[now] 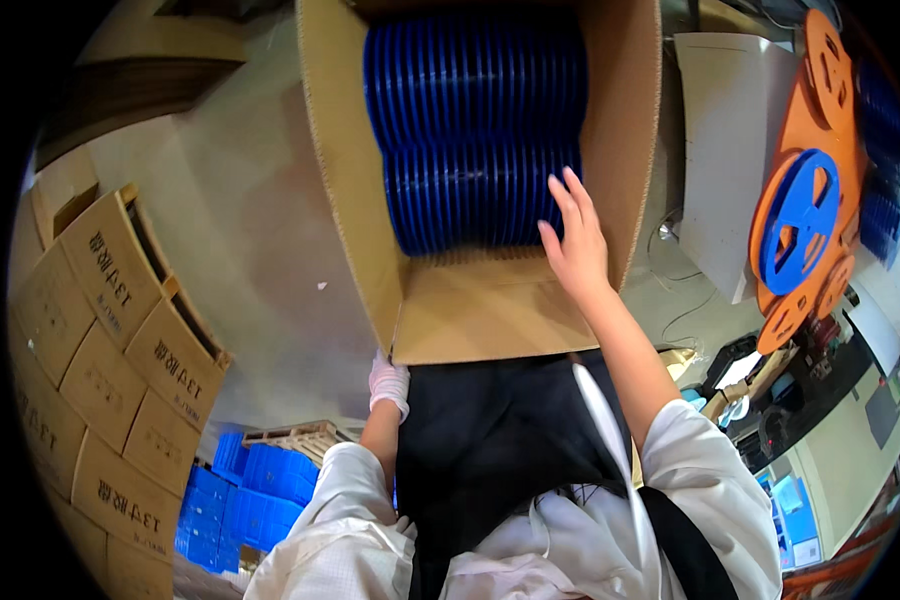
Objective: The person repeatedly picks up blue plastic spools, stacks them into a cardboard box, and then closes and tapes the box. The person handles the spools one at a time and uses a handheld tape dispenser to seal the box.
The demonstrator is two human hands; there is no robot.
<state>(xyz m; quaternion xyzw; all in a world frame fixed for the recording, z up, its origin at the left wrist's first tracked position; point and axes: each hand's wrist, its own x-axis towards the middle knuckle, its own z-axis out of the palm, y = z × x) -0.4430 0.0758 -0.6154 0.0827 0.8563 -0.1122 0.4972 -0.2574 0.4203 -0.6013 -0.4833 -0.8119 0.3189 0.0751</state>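
Note:
An open cardboard box (490, 325) stands before me, holding several thin blue plastic reels (480, 205) packed on edge in two rows. My right hand (578, 245) is bare and reaches into the box at the right end of the nearer row. Its fingers are stretched out and apart, with the tips beside the last reels; whether they touch cannot be made out. Wearing a white glove, my left hand (388, 385) is against the box's near left corner. The box hides most of its fingers.
Cardboard cartons (120, 500) are stacked at the left. Blue plastic bins (280, 472) sit beside a wooden pallet (305, 438) at lower left. To the right stands a machine with orange plates (828, 70) and a blue reel (775, 240), near a cluttered worktable (840, 455).

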